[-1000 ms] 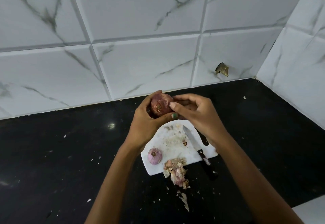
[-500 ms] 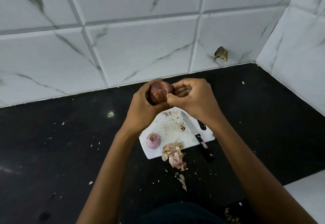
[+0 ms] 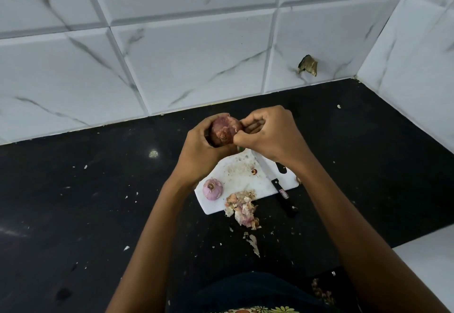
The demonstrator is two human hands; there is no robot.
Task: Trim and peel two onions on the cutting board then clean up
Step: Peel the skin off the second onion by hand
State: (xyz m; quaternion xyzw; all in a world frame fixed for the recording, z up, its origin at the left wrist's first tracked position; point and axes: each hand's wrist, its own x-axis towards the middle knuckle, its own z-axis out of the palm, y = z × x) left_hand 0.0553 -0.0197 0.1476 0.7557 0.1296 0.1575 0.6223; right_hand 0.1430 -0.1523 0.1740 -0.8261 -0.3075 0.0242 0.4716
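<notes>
Currently the left hand cups an unpeeled red onion above the far end of the white cutting board, fingers curled round it, while the right hand pinches a flap of skin at the onion's right edge. On the board's near-left part sits a peeled onion; a black-handled knife lies along the right side, handle overhanging onto the black counter. Loose peels are heaped across the board's near edge, spilling onto the counter.
</notes>
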